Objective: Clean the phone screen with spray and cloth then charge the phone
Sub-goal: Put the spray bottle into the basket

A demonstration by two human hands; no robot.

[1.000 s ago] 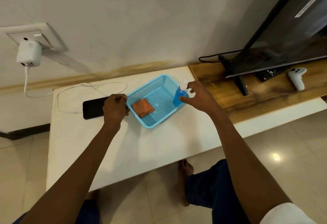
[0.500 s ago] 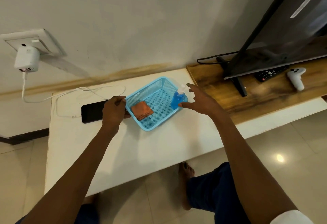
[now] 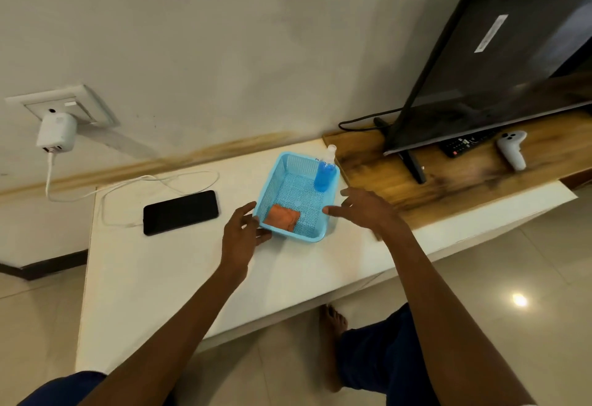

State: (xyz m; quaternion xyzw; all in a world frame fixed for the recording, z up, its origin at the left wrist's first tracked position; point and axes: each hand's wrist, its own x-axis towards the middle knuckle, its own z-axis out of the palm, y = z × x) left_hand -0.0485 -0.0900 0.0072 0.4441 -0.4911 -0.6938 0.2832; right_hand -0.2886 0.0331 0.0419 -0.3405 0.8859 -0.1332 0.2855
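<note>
progress: nothing cleaned yet | my left hand [image 3: 239,236] at basket [image 3: 278,165] near-left corner, fingers apart, empty | my right hand [image 3: 363,210] beside its right rim, fingers spread, empty | spray [image 3: 325,171] and cloth [image 3: 282,217] in basket | phone [image 3: 180,212] on table [image 3: 153,264], cable [image 3: 128,186] unplugged beside it | left: spray, wipe, charge

Light-blue mesh basket [image 3: 275,178] w/ orange cloth [image 3: 282,217], blue-liquid spray bottle [image 3: 324,172]; black phone [image 3: 180,212]; white cable [image 3: 128,184], white tabletop [image 3: 179,264].
</note>
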